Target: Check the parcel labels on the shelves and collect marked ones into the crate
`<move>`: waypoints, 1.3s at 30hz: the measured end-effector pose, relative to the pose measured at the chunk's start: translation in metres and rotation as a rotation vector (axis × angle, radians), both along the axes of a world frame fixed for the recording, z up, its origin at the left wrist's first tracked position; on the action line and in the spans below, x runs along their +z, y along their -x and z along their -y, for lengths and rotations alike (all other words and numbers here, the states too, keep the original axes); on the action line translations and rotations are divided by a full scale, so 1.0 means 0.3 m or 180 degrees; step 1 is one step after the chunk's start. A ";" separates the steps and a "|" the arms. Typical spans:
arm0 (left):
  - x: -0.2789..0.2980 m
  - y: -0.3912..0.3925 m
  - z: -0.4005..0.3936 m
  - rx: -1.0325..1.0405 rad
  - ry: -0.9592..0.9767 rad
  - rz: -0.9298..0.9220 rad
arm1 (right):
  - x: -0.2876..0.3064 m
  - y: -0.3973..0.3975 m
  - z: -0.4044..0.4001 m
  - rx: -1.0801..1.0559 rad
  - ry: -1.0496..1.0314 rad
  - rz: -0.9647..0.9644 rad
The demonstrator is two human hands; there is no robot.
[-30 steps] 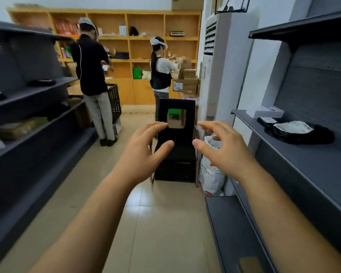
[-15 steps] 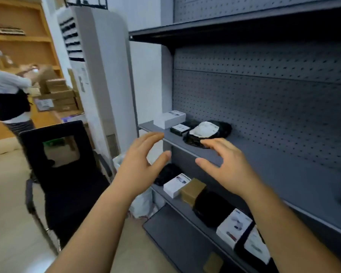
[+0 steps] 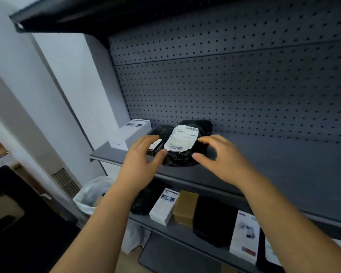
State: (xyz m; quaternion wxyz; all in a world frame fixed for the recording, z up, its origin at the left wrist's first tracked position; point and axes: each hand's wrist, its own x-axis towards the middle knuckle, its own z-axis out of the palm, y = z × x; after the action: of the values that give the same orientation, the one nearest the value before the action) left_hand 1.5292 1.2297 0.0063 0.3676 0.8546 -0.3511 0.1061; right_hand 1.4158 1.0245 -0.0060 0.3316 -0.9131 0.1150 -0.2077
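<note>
head view, left to right: a black chair back [image 3: 18,209] fills the lower left corner, then a white sack [image 3: 93,192] on the floor by the shelf post. on the middle shelf [image 3: 264,160] a white box [image 3: 129,133] lies at the far left, with a small black box [image 3: 158,139] just beside it. your left hand [image 3: 142,156] is spread over that small box, fingers loose and gripping nothing, thumb tip at the edge of the black poly parcel [image 3: 185,152]. this parcel lies near the shelf's front edge, its white label [image 3: 182,138] facing up with barcodes at both ends. your right hand [image 3: 219,156] hovers on the parcel's right side, fingers curved but closed round nothing; whether the fingertips touch the wrap, you cannot tell from here.

judging by the crinkled film, the parcel is soft, light and a bit slippery, and it will sag if you pinch one corner. take it from both sides under the bulk, palms cupping, and keep your fingers off the label so you can read it. below, more boxes and dark bags line the lower shelf [image 3: 185,233].
</note>
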 end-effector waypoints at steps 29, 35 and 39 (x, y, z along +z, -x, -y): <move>-0.102 -0.518 0.232 -0.1214 0.0751 -0.1903 | -0.079 -0.399 -0.091 -0.1736 -0.2163 0.0656; -0.063 -0.500 0.179 -0.1211 0.1159 -0.2238 | -0.025 -0.379 -0.081 -0.1413 -0.2621 0.1242; -0.040 -0.471 0.152 -0.1234 0.1171 -0.2682 | -0.002 -0.354 -0.083 -0.1117 -0.2583 0.1438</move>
State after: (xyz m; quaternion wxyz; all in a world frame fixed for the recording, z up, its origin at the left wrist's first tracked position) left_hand 1.6705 1.1841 -0.0057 0.6351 0.6632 -0.2999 -0.2586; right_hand 1.5221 1.0494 -0.0067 0.6370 -0.6095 0.2638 -0.3915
